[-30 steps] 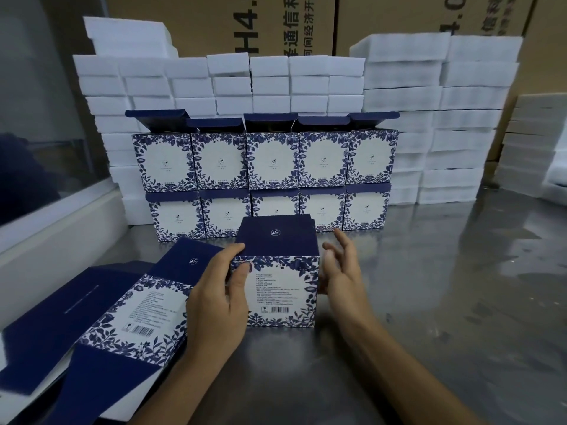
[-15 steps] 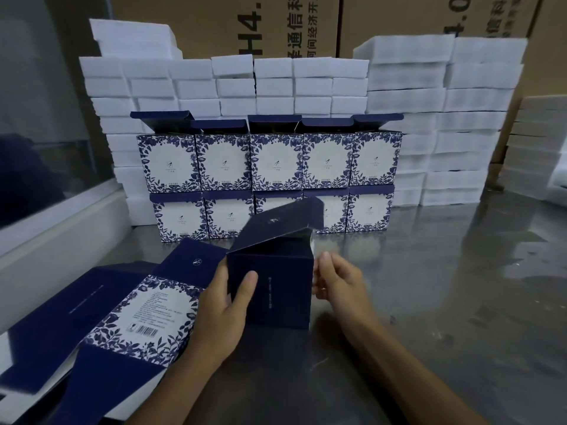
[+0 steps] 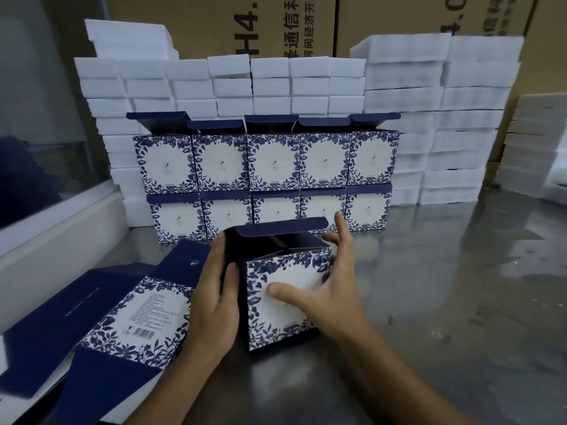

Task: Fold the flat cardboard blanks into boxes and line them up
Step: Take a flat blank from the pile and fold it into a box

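Note:
A folded box (image 3: pixel 276 323) with a blue floral front stands on the steel table (image 3: pixel 445 302), its navy lid flap open at the back. My left hand (image 3: pixel 211 302) lies flat against its dark left side. My right hand (image 3: pixel 331 296) clasps the front right corner, thumb pressed on the floral face and fingers spread along the right side. A stack of flat blanks (image 3: pixel 138 320) lies to the left under my left forearm. Behind, finished boxes (image 3: pixel 270 162) stand lined up in two stacked rows, the upper row with lids open.
White foam blocks (image 3: pixel 429 102) are piled high behind and to the right of the rows. Brown cartons (image 3: pixel 214 23) stand at the back. A white ledge with a glass pane (image 3: pixel 55 228) borders the table on the left.
The box has been turned in my hands: first its barcode face, then its dark side, now its floral front faces me. Its lid has swung open. My right thumb moved onto the front.

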Available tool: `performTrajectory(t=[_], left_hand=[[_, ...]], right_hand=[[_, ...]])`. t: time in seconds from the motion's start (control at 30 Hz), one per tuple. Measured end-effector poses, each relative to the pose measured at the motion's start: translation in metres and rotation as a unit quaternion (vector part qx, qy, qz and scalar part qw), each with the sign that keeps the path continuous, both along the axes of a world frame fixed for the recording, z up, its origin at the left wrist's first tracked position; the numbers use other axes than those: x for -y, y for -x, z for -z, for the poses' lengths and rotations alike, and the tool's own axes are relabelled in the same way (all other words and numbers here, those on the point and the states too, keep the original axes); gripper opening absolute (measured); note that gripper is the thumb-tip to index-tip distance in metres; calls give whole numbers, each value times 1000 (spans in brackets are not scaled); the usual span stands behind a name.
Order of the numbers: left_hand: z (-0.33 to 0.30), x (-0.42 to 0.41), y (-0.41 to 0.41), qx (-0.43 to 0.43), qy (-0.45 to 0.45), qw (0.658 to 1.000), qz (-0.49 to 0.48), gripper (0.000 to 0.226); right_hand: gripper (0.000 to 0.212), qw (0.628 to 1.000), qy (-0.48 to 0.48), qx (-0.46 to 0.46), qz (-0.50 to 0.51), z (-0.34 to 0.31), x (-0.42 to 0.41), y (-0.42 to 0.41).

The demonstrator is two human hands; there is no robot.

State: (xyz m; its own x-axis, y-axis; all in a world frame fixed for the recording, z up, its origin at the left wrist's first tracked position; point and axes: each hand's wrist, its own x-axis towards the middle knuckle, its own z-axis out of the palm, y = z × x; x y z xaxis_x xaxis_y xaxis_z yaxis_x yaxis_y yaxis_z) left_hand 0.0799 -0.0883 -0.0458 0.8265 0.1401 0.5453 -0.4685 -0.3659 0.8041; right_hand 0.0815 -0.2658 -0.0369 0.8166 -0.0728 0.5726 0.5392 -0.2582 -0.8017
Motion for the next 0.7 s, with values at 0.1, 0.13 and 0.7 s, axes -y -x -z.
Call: performTrajectory(t=[0.1, 0.13, 0.7], left_hand=[[-5, 1, 2, 55, 21, 998, -11, 48], [-7, 1, 3, 67, 30, 997, 2, 52], [-13, -2, 11, 123, -76, 988, 51, 73]], right_hand=[[118, 1000, 1, 18, 6, -7, 3, 6], [110, 1000, 7, 25, 5, -9, 4, 7], [36, 997, 9, 70, -14, -5, 6, 3]])
